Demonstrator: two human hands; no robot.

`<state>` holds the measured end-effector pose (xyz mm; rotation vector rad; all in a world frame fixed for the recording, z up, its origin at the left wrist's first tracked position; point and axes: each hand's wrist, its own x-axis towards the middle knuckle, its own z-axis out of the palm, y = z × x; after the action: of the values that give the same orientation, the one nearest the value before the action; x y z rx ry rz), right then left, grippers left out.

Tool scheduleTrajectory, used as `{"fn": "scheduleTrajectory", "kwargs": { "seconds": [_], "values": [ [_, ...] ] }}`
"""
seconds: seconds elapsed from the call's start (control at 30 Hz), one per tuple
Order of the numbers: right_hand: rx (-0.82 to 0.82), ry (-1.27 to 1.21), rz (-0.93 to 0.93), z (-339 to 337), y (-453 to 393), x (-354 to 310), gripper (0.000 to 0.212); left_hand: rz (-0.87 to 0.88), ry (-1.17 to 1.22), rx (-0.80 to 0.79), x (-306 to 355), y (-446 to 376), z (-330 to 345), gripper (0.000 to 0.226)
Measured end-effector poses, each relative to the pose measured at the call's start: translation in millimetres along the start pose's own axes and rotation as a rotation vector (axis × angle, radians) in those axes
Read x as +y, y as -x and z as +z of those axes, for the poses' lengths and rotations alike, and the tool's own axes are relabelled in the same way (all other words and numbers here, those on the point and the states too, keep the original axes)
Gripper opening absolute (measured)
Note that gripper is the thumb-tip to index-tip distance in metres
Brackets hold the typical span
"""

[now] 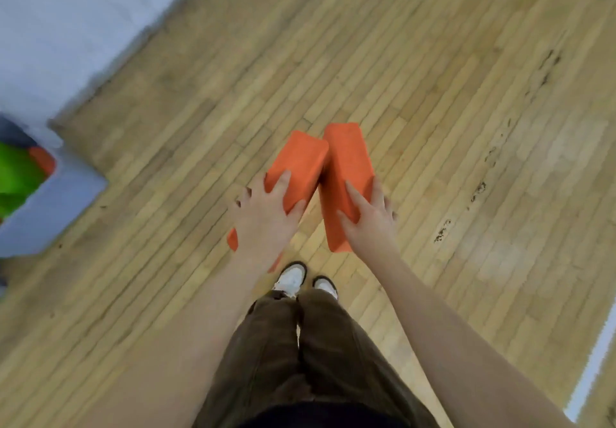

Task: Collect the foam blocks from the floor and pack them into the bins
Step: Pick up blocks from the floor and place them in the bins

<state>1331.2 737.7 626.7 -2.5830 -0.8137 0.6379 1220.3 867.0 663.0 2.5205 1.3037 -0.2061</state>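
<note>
Two blocks side by side above the floor [433,94] — left block [300,164] in left hand [263,217], right block [343,167] in right hand [370,217], far ends touching. Bin [56,207] far left; shoes [293,279] below the blocks.

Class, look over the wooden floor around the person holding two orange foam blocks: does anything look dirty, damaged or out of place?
Yes: dark scuff marks trail in a broken line across the pale wooden floor, right of the blocks. Whether dirt or damage, I cannot tell.

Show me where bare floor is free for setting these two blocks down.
Bare wood floor lies ahead of the orange blocks, and to the right up to the dark scuffs. Crowded: far left by the grey bin, and around the shoes.
</note>
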Motion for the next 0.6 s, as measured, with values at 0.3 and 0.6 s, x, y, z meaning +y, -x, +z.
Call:
{"fn": "scheduleTrajectory", "kwargs": {
  "seconds": [0.3,0.6],
  "values": [
    [-0.239,0.18,-0.595,45,20,-129,0.055,-0.709,0.248,0.254,-127,113,-22,0.058],
    [-0.387,0.225,-0.996,132,77,-284,0.054,-1.267,0.391,0.352,-244,219,-8,0.059]
  ]
}}
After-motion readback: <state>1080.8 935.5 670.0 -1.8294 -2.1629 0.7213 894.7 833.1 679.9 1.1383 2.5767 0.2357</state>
